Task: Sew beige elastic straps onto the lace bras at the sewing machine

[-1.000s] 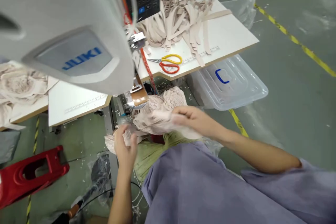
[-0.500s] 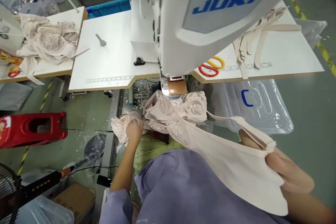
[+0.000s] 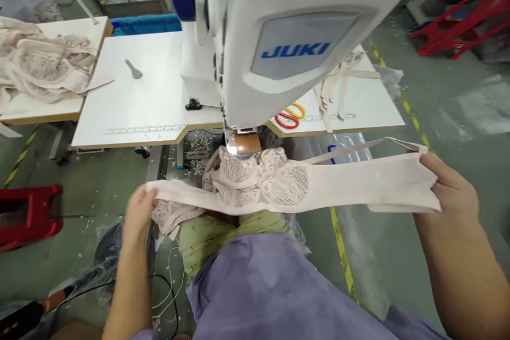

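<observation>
Since half a second before, the beige lace bra (image 3: pixel 279 188) had been pulled out flat: then its plain wing hung slack and bunched from the right hand low at the frame's edge, while the left hand pressed into the lace heap below the needle. Now the garment ran as one taut, nearly level band between both hands, in front of the JUKI sewing machine (image 3: pixel 287 37) head and above the lap. Judged from that, the piece was being spread for checking or lining up rather than sewn. Right hand (image 3: pixel 452 191): fingers closed narrow over the end of the plain wing, thumb on top, a thin strap (image 3: pixel 346 150) running from that end back toward the cups. Left hand (image 3: pixel 137 210): fingers curled tight round the other wing's end; fingertips hidden under the cloth. More lace pieces (image 3: pixel 239 170) lay bunched under the presser foot, touching the stretched garment. Scissors (image 3: pixel 289 117) with red and yellow handles rested on the white table (image 3: pixel 135 106), beside loose straps (image 3: pixel 338 85). Another heap of garments (image 3: pixel 40 66) sat far left.
</observation>
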A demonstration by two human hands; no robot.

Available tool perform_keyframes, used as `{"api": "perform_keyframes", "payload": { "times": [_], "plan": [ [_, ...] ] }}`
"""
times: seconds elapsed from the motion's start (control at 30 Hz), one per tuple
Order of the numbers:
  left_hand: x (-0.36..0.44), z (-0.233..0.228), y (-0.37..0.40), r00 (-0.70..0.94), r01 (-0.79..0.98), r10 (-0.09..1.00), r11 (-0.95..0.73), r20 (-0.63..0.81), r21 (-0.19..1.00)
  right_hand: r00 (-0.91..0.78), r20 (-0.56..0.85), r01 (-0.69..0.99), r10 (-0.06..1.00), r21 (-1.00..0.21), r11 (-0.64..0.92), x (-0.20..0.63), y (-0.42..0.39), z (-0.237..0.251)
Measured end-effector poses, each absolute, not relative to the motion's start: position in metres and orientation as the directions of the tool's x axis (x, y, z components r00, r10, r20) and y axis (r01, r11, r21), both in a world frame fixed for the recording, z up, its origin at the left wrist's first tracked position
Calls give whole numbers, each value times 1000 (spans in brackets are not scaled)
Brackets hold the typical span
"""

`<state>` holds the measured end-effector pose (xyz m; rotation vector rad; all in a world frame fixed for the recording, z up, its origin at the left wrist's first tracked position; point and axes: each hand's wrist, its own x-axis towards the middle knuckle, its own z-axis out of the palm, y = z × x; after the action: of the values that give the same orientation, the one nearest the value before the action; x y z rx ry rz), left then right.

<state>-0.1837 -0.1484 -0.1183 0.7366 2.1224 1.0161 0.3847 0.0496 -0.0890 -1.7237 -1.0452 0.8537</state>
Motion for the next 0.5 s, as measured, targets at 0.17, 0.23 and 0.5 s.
{"api": "perform_keyframes", "payload": {
  "times": [0.17, 0.23, 0.5],
  "plan": [
    [-199, -92, -129, -777, 202, 622, 394, -98, 897, 478, -133, 267, 868, -920, -287, 408, 93, -134],
    [-190, -107, -119, -773, 228, 623, 446, -117, 866, 444, -143, 326, 884, -893, -309, 407, 98, -154],
    [-175, -193, -134, -781, 378, 511, 844, -358, 381, 52, -135, 671, 989, -729, -135, 333, 80, -204]
  ]
}}
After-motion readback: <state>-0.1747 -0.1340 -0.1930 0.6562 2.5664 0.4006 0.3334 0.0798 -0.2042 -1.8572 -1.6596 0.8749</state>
